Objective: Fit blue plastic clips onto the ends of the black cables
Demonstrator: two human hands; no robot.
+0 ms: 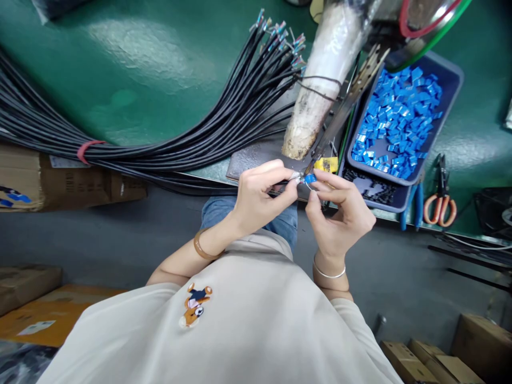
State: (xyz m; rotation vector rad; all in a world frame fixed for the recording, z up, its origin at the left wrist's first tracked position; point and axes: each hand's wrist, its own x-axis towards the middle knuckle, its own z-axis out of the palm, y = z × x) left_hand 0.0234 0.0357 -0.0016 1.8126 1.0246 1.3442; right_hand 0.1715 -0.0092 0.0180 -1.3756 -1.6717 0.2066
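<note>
My left hand is closed in a pinch on thin wires just below the tip of a soldering iron with a perforated metal barrel. Close against those wires is a small blue connector. The fingertips of my right hand meet the connector's right end, and a thin pale wire curves down toward the right thumb. Exactly where wires and connector join is too small to make out. Behind the right fingers lies a yellow block.
Black cables, tied with a red band, sweep across the green table. A white wrapped tube hangs over the work. At right are a bin of blue connectors, orange-handled scissors and blue-handled pliers.
</note>
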